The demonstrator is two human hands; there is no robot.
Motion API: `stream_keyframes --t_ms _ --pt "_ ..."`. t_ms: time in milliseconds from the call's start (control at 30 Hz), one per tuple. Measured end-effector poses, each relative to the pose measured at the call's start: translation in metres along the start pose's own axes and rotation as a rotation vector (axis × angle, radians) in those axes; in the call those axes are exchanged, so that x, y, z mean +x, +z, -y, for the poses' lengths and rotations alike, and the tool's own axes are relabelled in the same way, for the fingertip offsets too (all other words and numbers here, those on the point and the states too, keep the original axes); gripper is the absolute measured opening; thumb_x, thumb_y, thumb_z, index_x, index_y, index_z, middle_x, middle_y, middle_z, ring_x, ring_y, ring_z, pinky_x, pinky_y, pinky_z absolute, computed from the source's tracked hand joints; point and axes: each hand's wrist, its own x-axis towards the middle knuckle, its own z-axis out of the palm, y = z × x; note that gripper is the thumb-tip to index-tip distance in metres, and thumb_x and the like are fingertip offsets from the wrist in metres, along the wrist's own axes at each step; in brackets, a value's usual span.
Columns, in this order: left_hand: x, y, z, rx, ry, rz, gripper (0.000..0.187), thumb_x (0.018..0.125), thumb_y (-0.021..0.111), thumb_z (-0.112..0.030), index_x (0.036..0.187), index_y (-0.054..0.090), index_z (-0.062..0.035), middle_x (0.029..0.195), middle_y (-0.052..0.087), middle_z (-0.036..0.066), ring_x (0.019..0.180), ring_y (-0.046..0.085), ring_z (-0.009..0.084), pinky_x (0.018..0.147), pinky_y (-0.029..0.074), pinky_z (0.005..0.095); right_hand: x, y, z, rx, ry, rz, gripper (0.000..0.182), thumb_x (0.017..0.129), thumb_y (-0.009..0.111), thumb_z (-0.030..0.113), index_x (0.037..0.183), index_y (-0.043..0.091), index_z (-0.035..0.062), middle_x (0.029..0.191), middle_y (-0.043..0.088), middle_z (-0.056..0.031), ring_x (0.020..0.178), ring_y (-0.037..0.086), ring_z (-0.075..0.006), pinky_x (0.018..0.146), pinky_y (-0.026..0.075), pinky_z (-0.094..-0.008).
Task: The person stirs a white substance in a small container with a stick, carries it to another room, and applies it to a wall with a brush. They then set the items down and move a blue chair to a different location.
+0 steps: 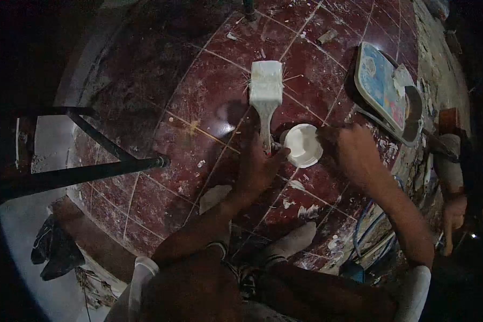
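My left hand (pixel 256 166) is closed around the handle of a wide paintbrush (pixel 266 88), whose bristles point away from me and are coated in white, with a few stray hairs sticking out. The thumb of that hand reaches to the near left rim of a small white cup (pixel 304 145). White paint or a similar substance shows inside the cup. On its right side my right hand (pixel 354 147) is curled, with the fingertips at the rim. Those fingertips are dark and partly hidden.
Dark red floor tiles (pixel 198 80) are spattered with white. A smeared tray or lid (pixel 383 88) lies at the right. Dark metal legs (pixel 91 174) jut in from the left. Blue cords (pixel 367 233) run at lower right, and a black cloth or bag (pixel 56 249) sits at lower left.
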Motion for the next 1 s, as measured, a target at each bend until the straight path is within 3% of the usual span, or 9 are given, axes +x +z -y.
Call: stream_keyframes --t_ms 133,200,367,433,533,633,700,800,1000 --pt "-0.002 -0.001 -0.004 -0.087 -0.235 0.133 0.078 0.09 0.069 -0.05 0.133 0.041 0.0088 0.123 0.052 0.032 0.117 0.053 0.0445 0.1 0.041 0.0512 -0.004 0.019 -0.011 0.085 -0.03 0.112 0.022 0.08 0.07 0.011 0.101 0.072 0.0042 0.086 0.07 -0.0202 0.075 0.068 -0.0379 0.071 0.054 -0.0455" --pt "-0.002 -0.003 -0.01 -0.112 -0.209 0.118 0.078 0.089 0.07 -0.05 0.133 0.041 0.0085 0.121 0.052 0.031 0.114 0.054 0.0446 0.098 0.041 0.0514 -0.002 0.006 -0.011 -0.07 -0.013 0.121 0.015 0.08 0.069 0.015 0.086 0.071 0.0016 0.077 0.067 -0.0234 0.073 0.068 -0.0396 0.068 0.055 -0.0483" --pt "-0.002 -0.001 -0.004 -0.094 -0.148 0.066 0.081 0.087 0.071 -0.052 0.132 0.042 0.0082 0.117 0.053 0.03 0.107 0.056 0.044 0.095 0.044 0.051 -0.005 0.004 -0.004 0.025 0.074 0.128 0.016 0.085 0.068 0.015 0.094 0.07 0.0022 0.081 0.068 -0.0202 0.074 0.067 -0.0392 0.069 0.054 -0.0454" --pt "0.005 -0.014 -0.032 -0.023 -0.455 0.246 0.079 0.086 0.072 -0.052 0.129 0.044 0.0077 0.114 0.055 0.029 0.106 0.057 0.0426 0.091 0.045 0.0508 -0.007 0.004 -0.004 0.014 0.01 0.121 0.015 0.086 0.067 0.015 0.091 0.07 0.0016 0.08 0.068 -0.02 0.074 0.067 -0.0394 0.069 0.054 -0.0457" --pt "0.001 -0.002 -0.01 -0.007 -0.181 0.08 0.073 0.087 0.072 -0.052 0.121 0.047 0.0066 0.109 0.056 0.027 0.102 0.058 0.0406 0.087 0.046 0.051 -0.004 0.012 -0.01 -0.085 0.018 0.038 0.018 0.089 0.065 0.017 0.089 0.07 0.0004 0.078 0.067 -0.0199 0.072 0.066 -0.0404 0.069 0.052 -0.0481" --pt "-0.003 0.003 -0.004 -0.098 -0.26 0.082 0.075 0.087 0.072 -0.053 0.125 0.045 0.0064 0.109 0.056 0.027 0.104 0.058 0.0402 0.089 0.046 0.051 -0.003 0.008 -0.003 0.261 0.029 0.077 0.018 0.09 0.063 0.017 0.09 0.071 0.0008 0.08 0.068 -0.021 0.073 0.065 -0.0407 0.07 0.052 -0.0487" --pt "-0.005 0.003 -0.002 -0.094 -0.286 0.125 0.079 0.087 0.071 -0.052 0.13 0.041 0.007 0.11 0.055 0.027 0.107 0.057 0.0407 0.092 0.046 0.0506 -0.001 -0.005 0.001 -0.094 0.12 0.324 0.018 0.091 0.063 0.017 0.094 0.072 0.0021 0.084 0.069 -0.022 0.075 0.066 -0.0412 0.072 0.053 -0.0474" --pt "-0.004 -0.002 -0.003 -0.091 -0.25 0.136 0.085 0.088 0.071 -0.052 0.137 0.036 0.0079 0.111 0.055 0.028 0.11 0.057 0.0414 0.095 0.046 0.05 -0.003 0.012 -0.01 0.106 0.159 0.12 0.018 0.09 0.064 0.018 0.096 0.073 0.0033 0.086 0.069 -0.0226 0.077 0.066 -0.0414 0.074 0.053 -0.0469" --pt "-0.002 0.003 -0.001 -0.073 -0.162 0.079 0.075 0.089 0.071 -0.05 0.128 0.042 0.0071 0.109 0.055 0.027 0.106 0.057 0.04 0.092 0.045 0.0509 -0.001 0.004 -0.002 0.031 0.18 0.185 0.018 0.089 0.067 0.019 0.098 0.072 0.0041 0.084 0.069 -0.0224 0.077 0.067 -0.0395 0.08 0.052 -0.0476"
